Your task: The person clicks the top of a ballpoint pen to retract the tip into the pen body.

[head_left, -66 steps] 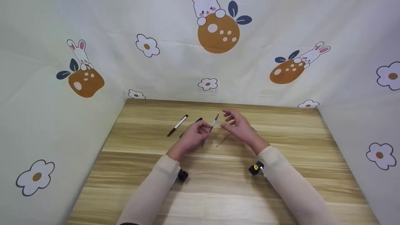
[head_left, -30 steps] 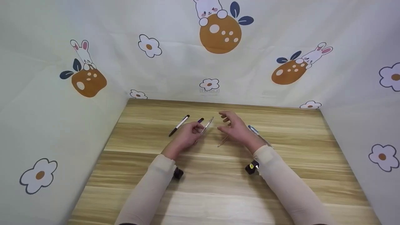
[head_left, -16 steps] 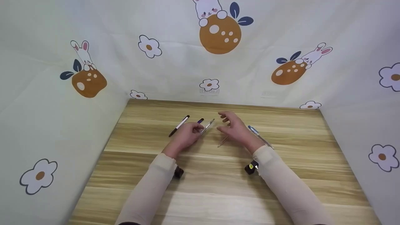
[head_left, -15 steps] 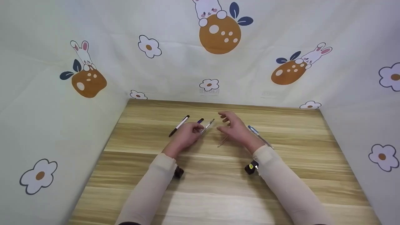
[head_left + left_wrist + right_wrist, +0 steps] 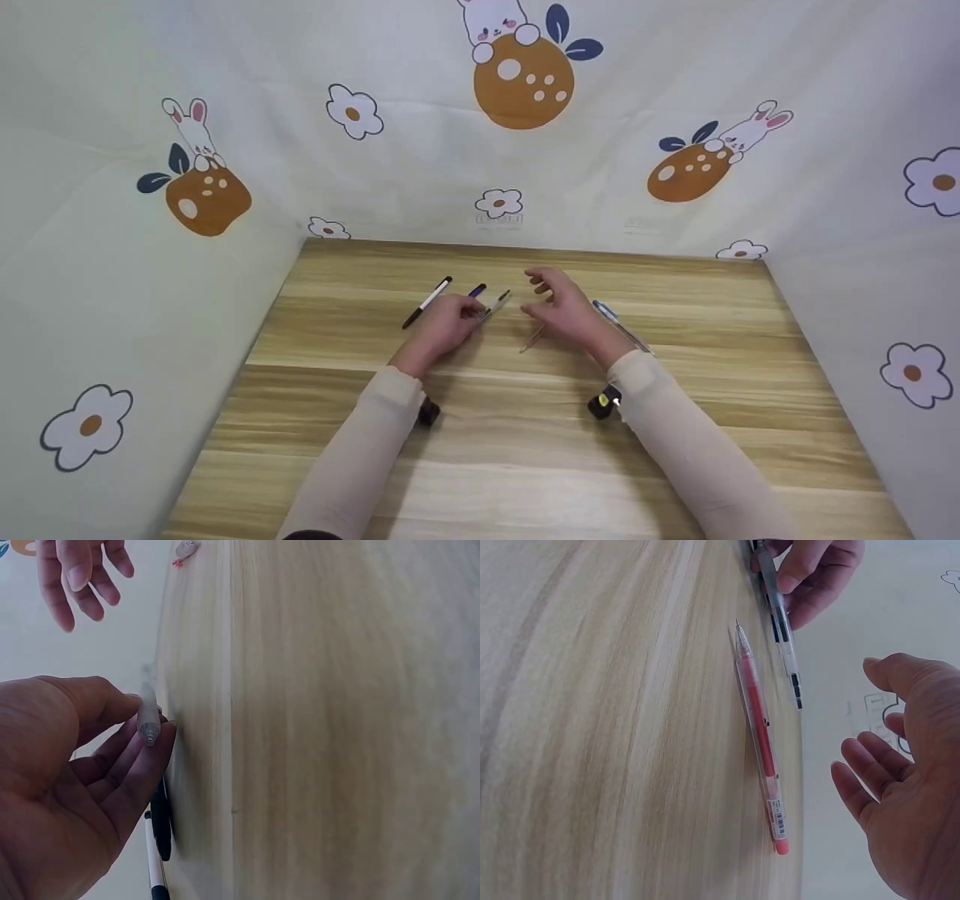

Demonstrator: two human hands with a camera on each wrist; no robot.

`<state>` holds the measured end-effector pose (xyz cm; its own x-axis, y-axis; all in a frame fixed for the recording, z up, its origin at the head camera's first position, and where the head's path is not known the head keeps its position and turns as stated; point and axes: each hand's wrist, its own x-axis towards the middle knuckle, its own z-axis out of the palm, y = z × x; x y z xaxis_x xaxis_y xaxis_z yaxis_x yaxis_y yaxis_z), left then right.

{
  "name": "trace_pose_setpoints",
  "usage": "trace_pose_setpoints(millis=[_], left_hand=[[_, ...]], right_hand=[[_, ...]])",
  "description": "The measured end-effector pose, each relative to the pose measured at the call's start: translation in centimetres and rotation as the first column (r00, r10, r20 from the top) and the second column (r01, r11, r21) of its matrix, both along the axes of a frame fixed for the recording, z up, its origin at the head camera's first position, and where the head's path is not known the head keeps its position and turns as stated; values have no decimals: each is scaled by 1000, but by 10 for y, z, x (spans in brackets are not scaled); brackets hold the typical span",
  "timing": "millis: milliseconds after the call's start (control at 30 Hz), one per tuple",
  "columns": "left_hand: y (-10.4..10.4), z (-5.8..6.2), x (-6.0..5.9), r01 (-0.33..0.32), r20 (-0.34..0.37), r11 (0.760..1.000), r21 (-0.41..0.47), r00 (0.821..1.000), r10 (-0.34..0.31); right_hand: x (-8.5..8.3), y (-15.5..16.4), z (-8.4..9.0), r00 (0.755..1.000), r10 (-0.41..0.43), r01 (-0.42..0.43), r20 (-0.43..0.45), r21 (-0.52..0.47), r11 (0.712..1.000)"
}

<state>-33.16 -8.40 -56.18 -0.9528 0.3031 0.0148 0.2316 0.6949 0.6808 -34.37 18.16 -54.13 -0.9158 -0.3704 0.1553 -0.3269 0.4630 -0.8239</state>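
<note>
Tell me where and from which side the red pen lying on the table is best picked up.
Probably at mid-barrel: the red pen lies flat on the table, so fingers can pinch its long sides from above. The open right hand hovers nearest. The left hand holds a clear pen close beside its tip, so that end looks more crowded.

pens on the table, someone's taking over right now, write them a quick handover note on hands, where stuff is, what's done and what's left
Left hand: pinches the clear pen low over the table.
Right hand: open, holds nothing, hovers beside that pen.
Red pen: lies flat on the table under the right hand.
Blue pen: lies right of the right hand. Black-and-white pen and a dark pen: lie by the left hand.
Done: one pen in hand.
Left, probably: set the clear pen down or pass it over; the rest lie loose.
</note>
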Motion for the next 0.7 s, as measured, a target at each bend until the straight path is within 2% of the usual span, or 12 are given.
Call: trace_pose_setpoints(millis=[67,300,700], left_hand=[[0,0,0,-4,4,1000,1,1000,4],[2,3,1,1,-50,1000,-26,999,-2],[2,3,-2,-13,-33,997,-76,999,10]], right_hand=[[0,0,0,1000,2,-2,0,0,1000],[2,2,3,1000,8,-7,-11,29,1000],[6,3,4,1000,1,-1,-16,7,1000]])
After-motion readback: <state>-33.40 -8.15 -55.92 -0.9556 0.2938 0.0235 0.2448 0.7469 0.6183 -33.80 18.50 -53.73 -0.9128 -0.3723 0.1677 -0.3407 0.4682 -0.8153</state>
